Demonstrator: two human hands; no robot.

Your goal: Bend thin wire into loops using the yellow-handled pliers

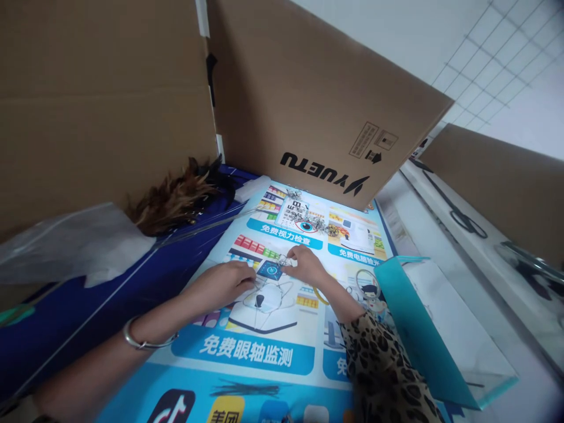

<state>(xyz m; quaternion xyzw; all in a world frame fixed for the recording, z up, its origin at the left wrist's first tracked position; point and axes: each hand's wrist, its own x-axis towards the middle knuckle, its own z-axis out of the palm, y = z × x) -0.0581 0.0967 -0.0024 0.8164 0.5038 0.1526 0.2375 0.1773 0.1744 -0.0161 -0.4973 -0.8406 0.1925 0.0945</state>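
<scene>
Over a printed poster sheet (247,367), both my hands work close together on fine wire. My left hand (231,281) is closed, its fingertips pinched on something too thin to make out. My right hand (306,267) pinches a small silvery piece (284,260) between thumb and fingers. Thin wire strands (279,299) seem to hang in loops below the fingers, hard to tell from the print. Farther back lie small clusters of silvery pieces (326,226). A bundle of dark thin wires (247,388) rests near the sheet's front.
A teal-and-white open box (418,329) stands at the right, beside a clear ring (368,283). Brown feathers (176,197) and a plastic bag (83,241) lie at the left. Cardboard panels (308,88) rise behind the sheet and along the left.
</scene>
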